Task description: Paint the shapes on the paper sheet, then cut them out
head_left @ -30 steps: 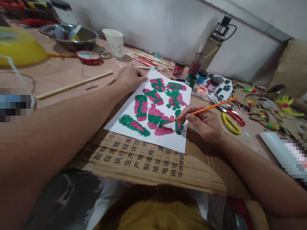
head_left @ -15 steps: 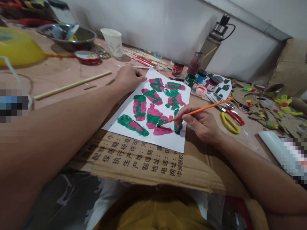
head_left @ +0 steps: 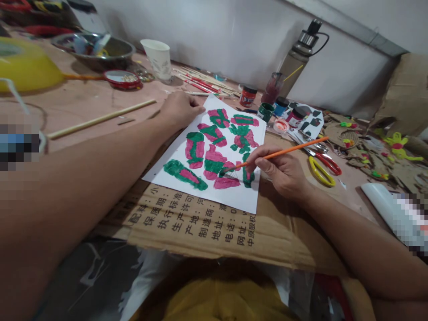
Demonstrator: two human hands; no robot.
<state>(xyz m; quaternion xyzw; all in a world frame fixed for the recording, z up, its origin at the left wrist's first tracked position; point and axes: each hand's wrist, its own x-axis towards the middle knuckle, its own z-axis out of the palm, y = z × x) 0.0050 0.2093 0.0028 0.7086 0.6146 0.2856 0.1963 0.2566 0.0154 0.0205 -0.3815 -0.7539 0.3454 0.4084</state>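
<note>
A white sheet of paper (head_left: 160, 171) painted with green and pink patches lies on a piece of brown cardboard (head_left: 207, 247). My left hand (head_left: 182, 108) is closed at the sheet's upper left edge, its fingertips pinching the margin. In my right hand (head_left: 277, 171) is a paintbrush (head_left: 294, 146) with an orange handle, gripped between thumb and fingers. Its dark tip touches the paper beside a green patch, near a pencil-hatched spot that shows white above a pink patch. The right fingers partly cover the sheet's right side.
Open green paint (head_left: 266, 112) stands behind the sheet, beside a red paint jar (head_left: 248, 96). Scissors (head_left: 323, 168) lie to the right, near cardboard pieces (head_left: 341, 136). A paper cup (head_left: 157, 58), metal bowl (head_left: 96, 53) and tape roll (head_left: 26, 67) stand left; a bottle (head_left: 297, 62) stands behind.
The brush tip has shifted slightly up and to the right on the paper, with the right hand moving a little. The left hand and the sheet stay put.
</note>
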